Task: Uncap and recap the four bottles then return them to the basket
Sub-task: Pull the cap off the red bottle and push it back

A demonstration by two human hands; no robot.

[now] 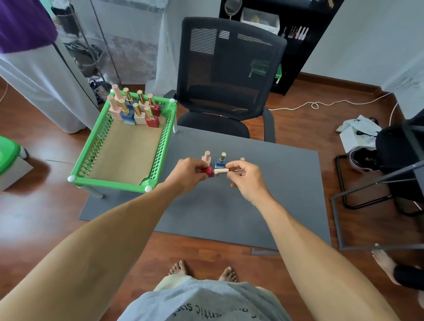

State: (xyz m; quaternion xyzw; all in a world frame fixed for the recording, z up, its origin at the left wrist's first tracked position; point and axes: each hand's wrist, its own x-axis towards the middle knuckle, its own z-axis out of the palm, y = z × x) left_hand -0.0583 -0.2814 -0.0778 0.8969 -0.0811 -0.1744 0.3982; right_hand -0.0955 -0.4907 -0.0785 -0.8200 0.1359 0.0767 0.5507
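both arms stretched forward over the grey mat (264, 212). left hand (187, 170) grips the red bottle (208, 171) held sideways; right hand (244, 178) pinches its gold cap (221, 171). pink bottle (206, 157) and blue bottle (221, 160) upright just behind; green basket (169, 131) to the left.

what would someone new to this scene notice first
Two bare arms reach to the middle of the grey mat, where the left hand holds a red bottle on its side and the right hand pinches its cap. To the left, a bright green basket holds a cluster of bottles at its far end.
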